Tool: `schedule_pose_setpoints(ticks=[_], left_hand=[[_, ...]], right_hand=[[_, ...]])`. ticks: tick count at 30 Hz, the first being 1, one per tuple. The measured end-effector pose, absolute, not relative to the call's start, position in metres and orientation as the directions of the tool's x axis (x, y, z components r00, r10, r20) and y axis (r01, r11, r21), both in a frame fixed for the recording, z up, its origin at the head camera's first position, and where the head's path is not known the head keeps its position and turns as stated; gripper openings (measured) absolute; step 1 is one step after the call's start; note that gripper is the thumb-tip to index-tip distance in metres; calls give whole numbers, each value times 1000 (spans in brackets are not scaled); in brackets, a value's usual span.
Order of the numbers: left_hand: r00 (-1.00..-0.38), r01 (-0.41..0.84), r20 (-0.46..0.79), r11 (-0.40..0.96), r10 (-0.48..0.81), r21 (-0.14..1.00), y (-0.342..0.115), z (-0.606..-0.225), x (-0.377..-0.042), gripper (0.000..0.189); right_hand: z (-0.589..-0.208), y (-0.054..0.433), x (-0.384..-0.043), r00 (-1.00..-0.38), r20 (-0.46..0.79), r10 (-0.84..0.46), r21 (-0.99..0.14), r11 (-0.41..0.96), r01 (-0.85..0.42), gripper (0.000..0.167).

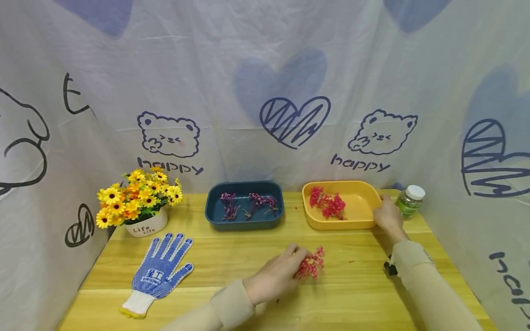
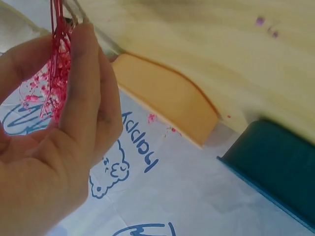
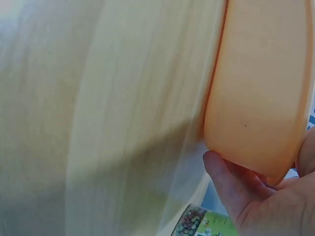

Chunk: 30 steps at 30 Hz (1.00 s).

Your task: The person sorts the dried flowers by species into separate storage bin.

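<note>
My left hand (image 1: 275, 276) pinches a sprig of small pink dried flowers (image 1: 311, 264) above the front middle of the table. In the left wrist view its thin red stems (image 2: 56, 29) run between the thumb and fingers. My right hand (image 1: 389, 217) grips the right end of the yellow tray (image 1: 360, 224); in the right wrist view the fingers (image 3: 224, 177) lie against its end wall. Pink flower sprigs (image 1: 331, 205) lie in the left part of that tray. Left of it stands a dark blue tray (image 1: 244, 225) with purple dried flower sprigs (image 1: 258, 201) inside.
A clear jar (image 1: 410, 202) with a white lid stands just right of the yellow tray. At the left are a white pot (image 1: 146, 225) of yellow flowers (image 1: 136, 195) and a blue dotted work glove (image 1: 161, 271). Printed cloth (image 1: 232, 92) hangs around the wooden table (image 1: 232, 257).
</note>
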<state>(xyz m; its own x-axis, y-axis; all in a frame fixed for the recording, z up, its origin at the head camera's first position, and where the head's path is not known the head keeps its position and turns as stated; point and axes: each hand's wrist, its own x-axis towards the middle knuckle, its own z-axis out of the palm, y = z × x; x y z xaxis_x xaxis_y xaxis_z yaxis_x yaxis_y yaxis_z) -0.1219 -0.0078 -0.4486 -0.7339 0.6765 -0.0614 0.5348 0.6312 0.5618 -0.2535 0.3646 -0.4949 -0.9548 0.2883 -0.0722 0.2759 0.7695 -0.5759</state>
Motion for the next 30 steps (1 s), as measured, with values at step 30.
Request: schedule_pose_setpoints(ticks=[30], left_hand=[[-850, 464, 176, 545, 497, 698, 106, -410, -240, 65]], right_hand=[[-474, 385, -248, -936, -291, 196, -837, 422, 349, 50]])
